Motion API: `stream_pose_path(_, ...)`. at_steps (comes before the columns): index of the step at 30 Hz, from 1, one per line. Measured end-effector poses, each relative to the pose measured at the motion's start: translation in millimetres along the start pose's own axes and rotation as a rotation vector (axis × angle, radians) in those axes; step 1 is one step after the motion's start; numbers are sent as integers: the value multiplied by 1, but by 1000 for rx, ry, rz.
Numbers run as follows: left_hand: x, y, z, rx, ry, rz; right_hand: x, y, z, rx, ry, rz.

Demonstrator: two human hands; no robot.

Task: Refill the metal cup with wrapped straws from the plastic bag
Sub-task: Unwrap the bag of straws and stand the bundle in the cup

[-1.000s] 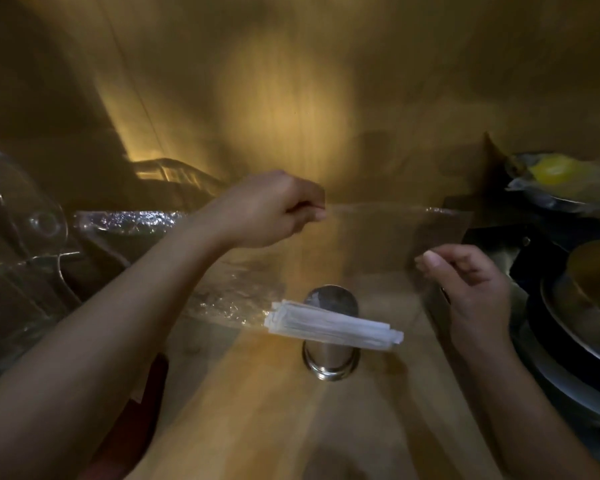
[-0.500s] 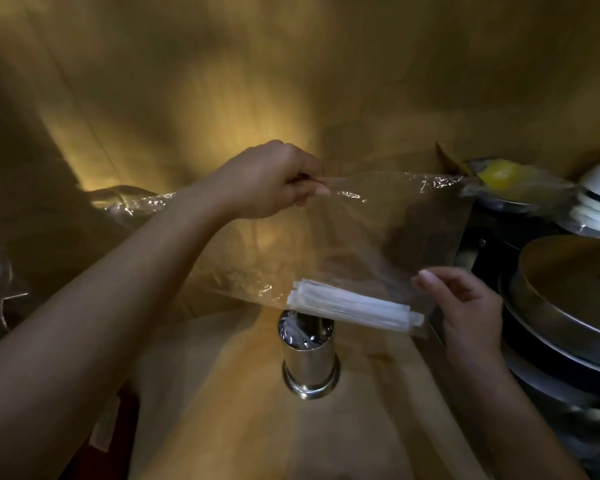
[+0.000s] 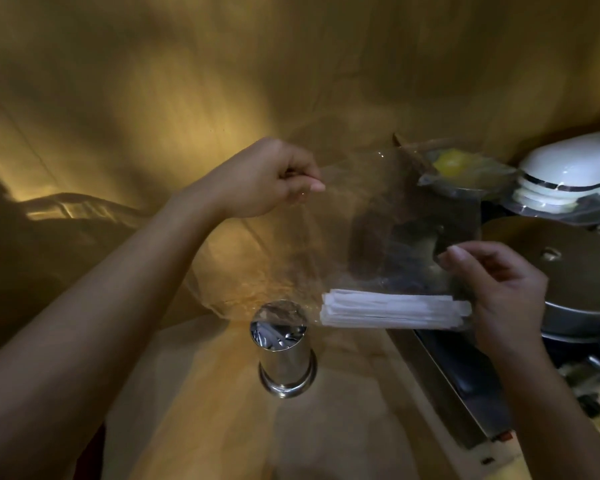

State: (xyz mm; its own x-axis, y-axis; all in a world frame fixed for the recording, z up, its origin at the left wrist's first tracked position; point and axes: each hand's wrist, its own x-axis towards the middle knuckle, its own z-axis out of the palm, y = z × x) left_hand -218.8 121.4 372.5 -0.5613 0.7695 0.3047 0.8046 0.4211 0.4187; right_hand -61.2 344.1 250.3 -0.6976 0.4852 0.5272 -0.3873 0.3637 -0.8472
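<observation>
A clear plastic bag (image 3: 378,237) hangs in the air between both hands. My left hand (image 3: 267,178) pinches its upper left edge. My right hand (image 3: 499,289) grips the bag's right side, at the end of a bundle of white wrapped straws (image 3: 392,309) that lies level along the bag's bottom. The shiny metal cup (image 3: 286,355) stands upright on the wooden counter (image 3: 205,410), just below and left of the bundle. A few straws show inside the cup.
To the right sit a metal pan with a lid (image 3: 575,271), a white lidded pot (image 3: 568,174) and a wrapped bowl holding something yellow (image 3: 451,164). A dark metal strip (image 3: 465,386) borders the counter on the right. A wooden wall stands behind.
The bag and the straw bundle have shifted right, off the cup's mouth. My right hand has closed on the bag's right side at the end of the bundle. The cup has not moved.
</observation>
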Motion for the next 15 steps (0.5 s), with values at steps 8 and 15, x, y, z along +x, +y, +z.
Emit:
stream_pose_path(8,9,5,14,-142,28,65,-3,-11,-20,-85,63,-32)
stream_pose_path(15,14,8,23,-213,64,80,2,-17,-35,-83,109,-20)
